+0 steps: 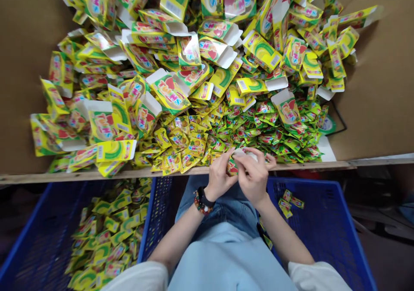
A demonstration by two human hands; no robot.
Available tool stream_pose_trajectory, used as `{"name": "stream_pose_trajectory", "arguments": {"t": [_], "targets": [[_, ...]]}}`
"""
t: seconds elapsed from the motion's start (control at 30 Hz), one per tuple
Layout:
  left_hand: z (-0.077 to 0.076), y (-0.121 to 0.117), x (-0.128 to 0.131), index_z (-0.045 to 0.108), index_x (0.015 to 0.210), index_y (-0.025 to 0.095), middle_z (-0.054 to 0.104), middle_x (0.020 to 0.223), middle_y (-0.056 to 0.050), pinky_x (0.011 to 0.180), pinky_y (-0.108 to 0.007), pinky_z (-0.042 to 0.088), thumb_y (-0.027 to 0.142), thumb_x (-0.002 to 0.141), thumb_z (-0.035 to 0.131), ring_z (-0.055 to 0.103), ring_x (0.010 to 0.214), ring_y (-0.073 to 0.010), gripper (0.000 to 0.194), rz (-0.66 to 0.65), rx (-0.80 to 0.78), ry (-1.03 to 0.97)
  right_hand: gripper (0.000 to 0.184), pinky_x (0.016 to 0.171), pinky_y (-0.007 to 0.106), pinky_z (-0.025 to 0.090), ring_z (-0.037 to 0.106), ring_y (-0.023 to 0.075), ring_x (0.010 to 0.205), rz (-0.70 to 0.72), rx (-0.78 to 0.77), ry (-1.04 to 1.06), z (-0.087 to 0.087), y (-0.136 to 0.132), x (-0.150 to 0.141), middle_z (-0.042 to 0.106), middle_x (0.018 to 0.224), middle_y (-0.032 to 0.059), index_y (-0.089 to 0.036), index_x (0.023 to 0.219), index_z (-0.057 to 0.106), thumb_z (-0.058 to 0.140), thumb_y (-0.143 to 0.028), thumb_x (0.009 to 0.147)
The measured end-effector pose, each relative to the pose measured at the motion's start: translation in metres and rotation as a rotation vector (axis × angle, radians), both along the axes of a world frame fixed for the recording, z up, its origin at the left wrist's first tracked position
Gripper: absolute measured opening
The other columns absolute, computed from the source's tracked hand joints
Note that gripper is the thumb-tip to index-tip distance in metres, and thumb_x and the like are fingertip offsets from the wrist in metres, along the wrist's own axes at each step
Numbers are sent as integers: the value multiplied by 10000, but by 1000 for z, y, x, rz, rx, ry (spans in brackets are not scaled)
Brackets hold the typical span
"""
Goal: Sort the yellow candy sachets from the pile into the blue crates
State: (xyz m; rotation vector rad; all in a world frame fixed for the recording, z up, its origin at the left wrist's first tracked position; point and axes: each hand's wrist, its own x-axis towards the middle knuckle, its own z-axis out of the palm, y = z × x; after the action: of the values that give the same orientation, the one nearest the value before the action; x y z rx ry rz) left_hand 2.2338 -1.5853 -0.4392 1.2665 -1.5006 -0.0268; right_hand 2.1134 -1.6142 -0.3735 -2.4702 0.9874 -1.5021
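Through the feed, my left hand (220, 181) and right hand (254, 178) pinch a small yellow-green carton (231, 168) between them, just above the wooden edge of the cardboard-lined bench (29, 66). Printed cartons (168, 53) and green sachets (258, 124) heap across the bench from 12 o'clock. One blue plastic crate (27, 230) holds flat cartons (106, 235) at 8 o'clock; another (352, 235) sits at 4 o'clock.

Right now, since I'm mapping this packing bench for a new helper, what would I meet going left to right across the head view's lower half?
Blue plastic crate of flat yellow cartons → bare left hand wearing beaded bracelets → small printed packet → bare right hand → second blue plastic crate
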Motion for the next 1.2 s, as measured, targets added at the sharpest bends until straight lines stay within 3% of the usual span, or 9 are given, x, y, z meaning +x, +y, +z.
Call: {"name": "stream_pose_trajectory", "arguments": {"t": [0.13, 0.27, 0.33, 0.4, 0.5, 0.63, 0.77, 1.03, 1.2], "targets": [[-3, -1, 0, 348, 1446, 211, 613, 1287, -131, 915, -397, 547, 324, 847, 619, 634, 1121, -247, 667, 20, -12, 7, 319, 1103, 508, 231, 626, 225, 1145, 182, 134, -14, -8, 0, -4, 741, 1096, 8, -312, 1165, 665, 483, -171, 944], [-10, -3, 0, 356, 1385, 257, 576, 1334, -136, 913, -421, 545, 322, 843, 653, 610, 1174, -260, 621, 30, -171, -62, 586, 1063, 446, 414, 548, 251, 1273, 215, 463, -356, -20, -6, -6, 554, 1421, 78, -292, 1442, 446, 610, -300, 879], [-13, -4, -1, 372, 1346, 273, 563, 1347, -133, 910, -425, 542, 315, 845, 655, 601, 1190, -260, 577, 21, -216, -116, 584, 998, 415, 499, 606, 254, 1205, 363, 737, -411, -26, -9, -3, 587, 1387, 81, -260, 1432, 478, 612, -366, 874], [-13, -4, -3, 332, 1374, 248, 552, 1355, -153, 921, -428, 538, 338, 855, 638, 594, 1202, -261, 610, 22, -169, -100, 456, 997, 411, 517, 640, 250, 1164, 492, 872, -382, -30, -10, -1, 665, 1285, 61, -246, 1330, 601, 574, -394, 900], [-11, -3, -4, 254, 1426, 171, 526, 1374, -199, 978, -440, 514, 353, 895, 550, 553, 1258, -266, 635, 6, -32, -48, 350, 1041, 404, 496, 640, 246, 1175, 502, 715, -322, -31, -6, -1, 687, 1248, 40, -264, 1208, 696, 620, -364, 881], [-9, -1, -6, 278, 1416, 173, 553, 1329, -182, 938, -429, 531, 333, 880, 544, 591, 1194, -266, 620, -7, 43, -54, 308, 917, 355, 575, 718, 234, 1019, 373, 541, -323, -29, -3, 0, 726, 1151, 45, -268, 1173, 713, 617, -285, 882], [-11, 0, -7, 254, 1427, 193, 571, 1298, -162, 899, -423, 543, 343, 856, 578, 626, 1119, -275, 674, 13, 51, -27, 313, 893, 355, 588, 721, 239, 1014, 359, 496, -258, -26, -7, 1, 724, 1148, 47, -259, 1194, 701, 577, -263, 907], [-10, 3, -5, 307, 1381, 186, 566, 1269, -174, 957, -438, 521, 381, 954, 421, 592, 1171, -272, 484, -30, 17, -27, 395, 831, 314, 604, 733, 207, 955, 426, 116, 63, -35, -16, -11, 743, 1114, 78, -234, 1322, 610, 546, -252, 933], [-11, 6, -11, 331, 1345, 190, 591, 1198, -168, 901, -446, 556, 353, 941, 418, 624, 1112, -277, 445, -63, -5, -92, 358, 737, 281, 613, 750, 188, 812, 423, 110, 54, -35, -8, -23, 772, 999, 76, -227, 1264, 658, 556, -194, 922]]}}
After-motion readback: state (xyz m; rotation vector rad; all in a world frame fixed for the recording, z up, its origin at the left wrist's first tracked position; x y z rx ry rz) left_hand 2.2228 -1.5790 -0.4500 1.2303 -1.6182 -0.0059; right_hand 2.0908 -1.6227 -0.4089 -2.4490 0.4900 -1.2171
